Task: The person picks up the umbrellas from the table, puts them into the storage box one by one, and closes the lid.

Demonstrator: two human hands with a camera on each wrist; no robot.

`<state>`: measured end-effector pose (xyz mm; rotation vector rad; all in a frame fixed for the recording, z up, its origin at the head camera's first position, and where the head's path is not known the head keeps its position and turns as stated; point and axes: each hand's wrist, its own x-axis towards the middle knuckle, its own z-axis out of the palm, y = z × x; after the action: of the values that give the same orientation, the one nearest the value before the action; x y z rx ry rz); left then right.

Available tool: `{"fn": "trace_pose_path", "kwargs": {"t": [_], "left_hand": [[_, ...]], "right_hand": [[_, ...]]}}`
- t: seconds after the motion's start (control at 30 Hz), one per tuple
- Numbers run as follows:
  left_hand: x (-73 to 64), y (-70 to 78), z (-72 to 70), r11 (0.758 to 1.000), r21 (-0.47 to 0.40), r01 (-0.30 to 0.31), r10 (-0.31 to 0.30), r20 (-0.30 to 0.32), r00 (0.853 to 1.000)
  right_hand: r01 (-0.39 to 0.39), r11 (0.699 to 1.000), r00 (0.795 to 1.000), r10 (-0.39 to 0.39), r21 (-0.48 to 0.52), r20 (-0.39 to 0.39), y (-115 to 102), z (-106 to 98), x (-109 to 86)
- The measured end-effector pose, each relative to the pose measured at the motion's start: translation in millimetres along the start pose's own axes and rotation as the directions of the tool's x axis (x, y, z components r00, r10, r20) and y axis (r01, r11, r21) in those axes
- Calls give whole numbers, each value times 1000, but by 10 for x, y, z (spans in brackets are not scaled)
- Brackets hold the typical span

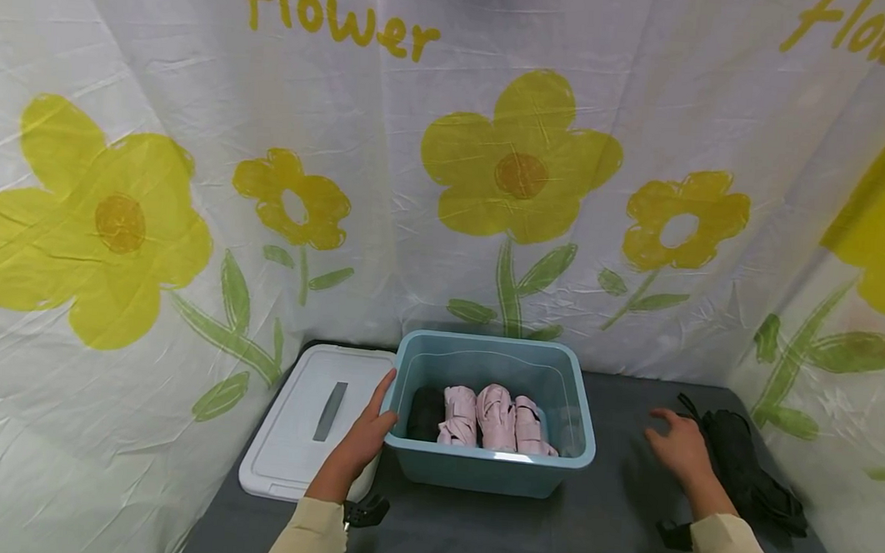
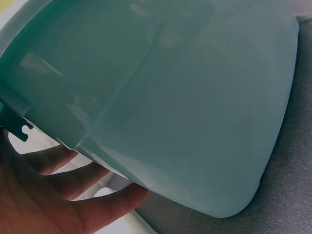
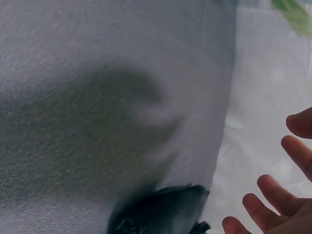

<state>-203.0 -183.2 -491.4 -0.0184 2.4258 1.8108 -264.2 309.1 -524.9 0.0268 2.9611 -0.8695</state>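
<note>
A light blue plastic bin (image 1: pixel 477 472) stands in the middle of the dark table. Three pink rolled bundles (image 1: pixel 497 417), which look like folded umbrellas, lie side by side inside it, with a black one (image 1: pixel 425 413) to their left. My left hand (image 1: pixel 365 436) rests against the bin's left side. Its loosely stretched fingers (image 2: pixel 105 207) reach the wall's edge in the left wrist view. Over on the right, my right hand (image 1: pixel 683 453) hovers with spread fingers, holding nothing. Just beside it lies a black folded umbrella (image 1: pixel 749 472) with a strap at one end.
Left of the bin lies a white lid (image 1: pixel 284 435) with a grey handle. The dark table (image 1: pixel 489 534) ends at a white cloth backdrop (image 1: pixel 384 248) with yellow flowers, which also hangs along both sides.
</note>
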Motion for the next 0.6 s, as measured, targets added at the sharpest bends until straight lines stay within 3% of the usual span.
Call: {"fn": "trace_pose_path", "kwargs": {"t": [0.23,0.6], "left_hand": [[15,-11,-3,1000,-9,-14,14,9,1000],[-3,6,-13,1000,-5,-13,13,11,1000]], "right_hand": [[-38,999,998,38,3,46,168,-10,-35],[-92,995,994,94,-36,52,397,5,-19]]}}
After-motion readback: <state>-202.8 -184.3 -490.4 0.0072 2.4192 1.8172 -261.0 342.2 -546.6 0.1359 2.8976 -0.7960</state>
